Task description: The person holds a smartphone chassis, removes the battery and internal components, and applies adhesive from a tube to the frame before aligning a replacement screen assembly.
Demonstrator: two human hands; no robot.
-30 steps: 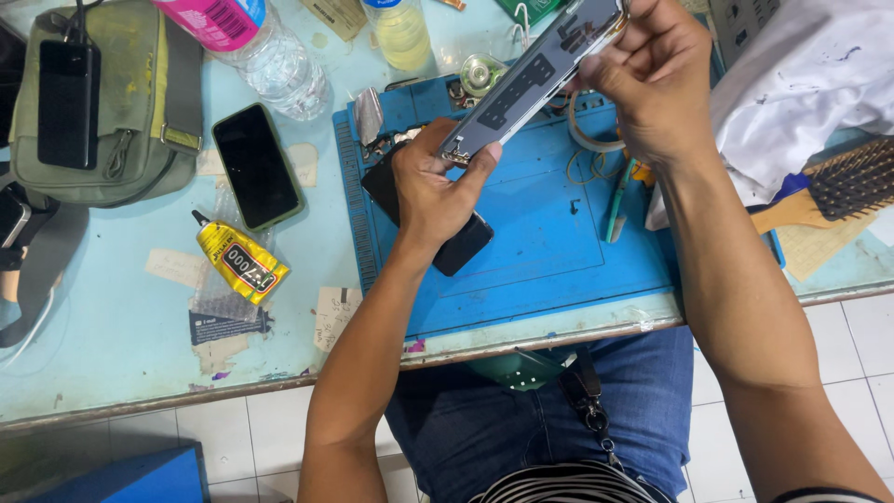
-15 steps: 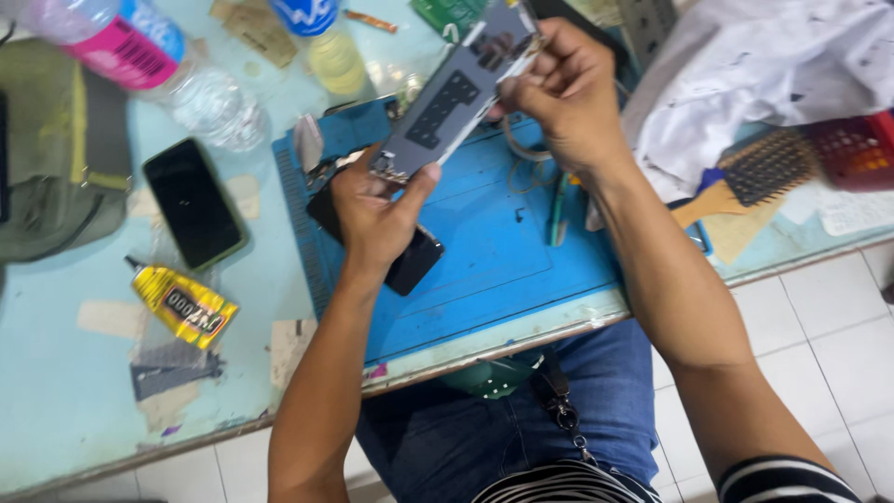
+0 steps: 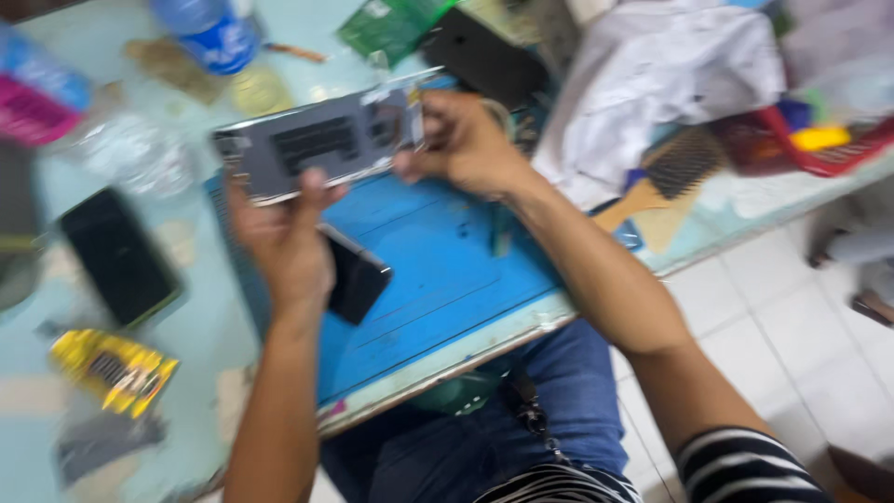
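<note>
Left hand (image 3: 284, 242): closed on the lower left part of the opened phone (image 3: 321, 147), thumb up against its long edge, fingers behind it.
Right hand (image 3: 461, 140): pinched on the phone's right end, fingers curled round the edge.
Opened phone: held level above the blue mat (image 3: 438, 270), its grey inner side with dark parts turned to the camera; blurred, so the parts cannot be told apart.
Blue mat: lies on the bench (image 3: 200, 321) under both hands, reaching the near edge.
Black phone (image 3: 358, 275): flat on the mat, just beside the left wrist, partly hidden by it.
Second phone (image 3: 116, 256): dark, flat on the bench, left of the mat.
Yellow tube (image 3: 112, 371): yellow with dark print, lying near the bench's front left.
Bottle (image 3: 209, 33): clear with a blue label, at the far edge.
Pink pack (image 3: 37, 107): far left, pink label, blurred.
Green pouch (image 3: 386, 28): far side, behind the opened phone.
White cloth (image 3: 661, 84): heaped right of the right hand.
Brush (image 3: 666, 177): wooden handle, dark bristles, beside the cloth.
Red tray (image 3: 801, 144): far right, with a yellow piece in it.
</note>
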